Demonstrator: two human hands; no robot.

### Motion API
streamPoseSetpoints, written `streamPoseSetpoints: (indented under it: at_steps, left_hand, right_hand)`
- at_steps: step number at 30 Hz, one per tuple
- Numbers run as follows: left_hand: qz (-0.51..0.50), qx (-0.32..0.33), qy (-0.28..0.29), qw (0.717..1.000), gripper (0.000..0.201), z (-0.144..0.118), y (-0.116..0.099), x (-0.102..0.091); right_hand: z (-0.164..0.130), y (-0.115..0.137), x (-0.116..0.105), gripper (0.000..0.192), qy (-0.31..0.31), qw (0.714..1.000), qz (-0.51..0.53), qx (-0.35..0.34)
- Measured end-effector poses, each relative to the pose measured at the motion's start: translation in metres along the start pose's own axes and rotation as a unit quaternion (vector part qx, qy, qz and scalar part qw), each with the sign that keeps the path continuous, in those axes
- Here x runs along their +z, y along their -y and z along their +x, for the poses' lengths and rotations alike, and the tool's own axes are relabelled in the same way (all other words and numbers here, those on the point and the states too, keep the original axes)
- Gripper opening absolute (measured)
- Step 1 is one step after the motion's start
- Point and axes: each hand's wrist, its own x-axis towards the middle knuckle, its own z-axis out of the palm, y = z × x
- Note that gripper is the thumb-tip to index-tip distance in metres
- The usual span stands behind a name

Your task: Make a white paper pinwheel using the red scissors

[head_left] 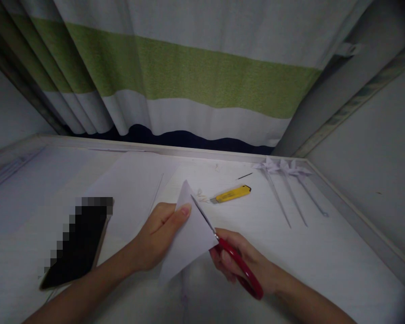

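Note:
A white sheet of paper (192, 236), roughly triangular, is tilted up above the table between my hands. My left hand (162, 229) pinches it near the upper corner, thumb on the front face. Red-handled scissors (239, 261) are gripped in my right hand (239, 254). Their metal blades point up and left along the paper's right edge. Whether the lower blade lies behind the paper is hidden. Just beyond the paper, a yellow utility knife (232, 194) rests on the table beside some small pale scraps (200, 196).
Several white paper pinwheels (283, 167) on thin sticks lie at the back right. A thin dark stick (245, 176) is behind the knife. A dark phone (81, 247), partly pixelated, and white sheets (131, 180) lie left. A curtain (189, 67) hangs past the table's raised rim (189, 153).

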Motion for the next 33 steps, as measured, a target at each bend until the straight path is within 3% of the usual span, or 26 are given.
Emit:
streamPoseSetpoints:
  at_steps: [19,27,33]
  left_hand:
    - [0.005,-0.003,-0.004,1.0,0.041,0.0,-0.0006,-0.0004]
    - [0.021,0.011,-0.015,1.0,0.043,-0.0006,0.0012,-0.0002]
    - [0.012,0.004,0.027,1.0,0.042,-0.0006,0.0052,0.0015]
  right_hand:
    - [0.001,-0.0074,0.0049,0.043,-0.038,0.999,0.004,-0.017]
    - [0.0022,-0.0039,0.004,0.043,-0.02,1.0,-0.019,-0.008]
    - [0.0024,-0.0079,0.0031,0.038,-0.011,0.999,0.019,-0.036]
